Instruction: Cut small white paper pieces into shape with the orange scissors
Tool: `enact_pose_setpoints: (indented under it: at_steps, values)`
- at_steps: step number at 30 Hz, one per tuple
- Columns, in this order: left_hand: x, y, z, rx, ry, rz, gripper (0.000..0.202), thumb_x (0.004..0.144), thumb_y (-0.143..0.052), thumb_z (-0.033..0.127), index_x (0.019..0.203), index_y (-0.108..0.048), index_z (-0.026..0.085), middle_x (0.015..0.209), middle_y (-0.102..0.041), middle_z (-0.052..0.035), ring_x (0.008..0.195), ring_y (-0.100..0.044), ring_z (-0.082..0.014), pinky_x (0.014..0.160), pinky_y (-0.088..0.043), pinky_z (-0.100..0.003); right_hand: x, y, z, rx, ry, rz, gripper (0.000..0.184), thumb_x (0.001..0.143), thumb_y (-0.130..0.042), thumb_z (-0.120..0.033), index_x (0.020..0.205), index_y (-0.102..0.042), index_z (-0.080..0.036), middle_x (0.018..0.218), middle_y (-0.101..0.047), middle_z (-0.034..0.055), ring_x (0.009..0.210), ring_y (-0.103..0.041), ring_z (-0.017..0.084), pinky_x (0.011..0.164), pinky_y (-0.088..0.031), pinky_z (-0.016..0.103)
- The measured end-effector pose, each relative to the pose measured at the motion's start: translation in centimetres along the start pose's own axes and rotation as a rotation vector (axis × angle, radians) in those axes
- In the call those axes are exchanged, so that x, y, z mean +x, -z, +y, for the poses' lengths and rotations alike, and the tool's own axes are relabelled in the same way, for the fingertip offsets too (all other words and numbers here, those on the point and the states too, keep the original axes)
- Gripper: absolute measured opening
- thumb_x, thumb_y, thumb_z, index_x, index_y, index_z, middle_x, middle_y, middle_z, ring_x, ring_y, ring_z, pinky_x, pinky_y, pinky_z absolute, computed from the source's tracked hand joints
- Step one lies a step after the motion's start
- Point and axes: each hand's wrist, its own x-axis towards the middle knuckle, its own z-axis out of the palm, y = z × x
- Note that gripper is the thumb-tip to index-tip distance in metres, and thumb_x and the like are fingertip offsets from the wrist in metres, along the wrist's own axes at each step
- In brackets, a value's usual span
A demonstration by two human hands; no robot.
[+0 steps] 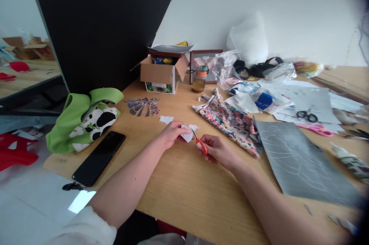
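Over the middle of the wooden table (184,187), my left hand (173,134) pinches a small piece of white paper (187,136). My right hand (215,148) grips small scissors with orange handles (202,147), their blades pointing at the paper's right side. Whether the blades are cutting into it I cannot tell. Another white scrap (166,119) lies just beyond my left hand. Behind my right hand rests a folded floral cloth (227,122). Further left, several cut patterned pieces (143,106) are fanned out on the table.
Left are a black phone (99,157) and a green panda-print bag (86,118). An open cardboard box (161,74), a lidded jar (199,80) and a picture frame (207,60) stand behind. Right lie a grey drawn sheet (300,160), pink scissors (318,129), black scissors (307,116) and a glue bottle (350,160).
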Motion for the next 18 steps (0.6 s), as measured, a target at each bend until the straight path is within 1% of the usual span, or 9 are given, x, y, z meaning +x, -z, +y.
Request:
enact_pose_setpoints:
  at_steps: [5, 9, 12, 14, 16, 18]
  values:
    - [-0.08, 0.04, 0.14, -0.056, 0.006, -0.011, 0.017, 0.063, -0.074, 0.02, 0.074, -0.064, 0.013, 0.067, -0.071, -0.0102, 0.058, -0.063, -0.0155, 0.048, -0.045, -0.023, -0.11, 0.1, 0.0, 0.007, 0.004, -0.014, 0.051, 0.069, -0.07, -0.066, 0.074, -0.051, -0.019, 0.063, -0.052, -0.003, 0.047, -0.045, 0.008, 0.041, -0.028, 0.021]
    - [-0.03, 0.09, 0.23, -0.116, 0.016, 0.007, 0.013, 0.065, -0.072, 0.017, 0.073, -0.064, 0.012, 0.067, -0.07, -0.0091, 0.057, -0.062, -0.0142, 0.048, -0.047, -0.022, -0.17, 0.24, -0.02, 0.012, 0.004, -0.029, 0.051, 0.071, -0.069, -0.066, 0.076, -0.051, -0.018, 0.062, -0.052, -0.0034, 0.046, -0.045, 0.008, 0.04, -0.027, 0.02]
    - [0.07, 0.14, 0.28, -0.177, 0.036, 0.021, 0.009, 0.066, -0.07, 0.014, 0.071, -0.061, 0.013, 0.064, -0.069, -0.0081, 0.054, -0.062, -0.0136, 0.046, -0.047, -0.022, -0.16, 0.33, 0.14, 0.038, 0.008, -0.035, 0.049, 0.072, -0.07, -0.064, 0.076, -0.052, -0.018, 0.065, -0.054, -0.0027, 0.047, -0.046, 0.008, 0.04, -0.029, 0.019]
    - [0.14, 0.2, 0.3, -0.204, 0.05, 0.024, 0.009, 0.067, -0.068, 0.013, 0.07, -0.059, 0.013, 0.062, -0.068, -0.0073, 0.051, -0.061, -0.0131, 0.044, -0.047, -0.021, -0.07, 0.34, 0.36, 0.064, 0.02, -0.036, 0.048, 0.072, -0.071, -0.062, 0.076, -0.053, -0.017, 0.064, -0.054, -0.0029, 0.047, -0.047, 0.008, 0.04, -0.03, 0.019]
    - [0.2, 0.29, 0.3, -0.219, 0.057, 0.033, 0.01, 0.068, -0.068, 0.012, 0.07, -0.057, 0.014, 0.061, -0.067, -0.0065, 0.049, -0.06, -0.0128, 0.044, -0.047, -0.021, 0.12, 0.32, 0.62, 0.112, 0.066, -0.016, 0.046, 0.073, -0.072, -0.059, 0.074, -0.054, -0.017, 0.06, -0.053, -0.0035, 0.046, -0.047, 0.008, 0.041, -0.032, 0.019]
    - [0.22, 0.39, 0.29, -0.211, 0.059, 0.031, 0.012, 0.069, -0.068, 0.012, 0.071, -0.056, 0.014, 0.063, -0.067, -0.0063, 0.047, -0.06, -0.0124, 0.043, -0.047, -0.021, 0.37, 0.34, 0.81, 0.183, 0.161, 0.068, 0.043, 0.074, -0.073, -0.056, 0.073, -0.055, -0.016, 0.06, -0.054, -0.0029, 0.047, -0.047, 0.007, 0.043, -0.035, 0.019]
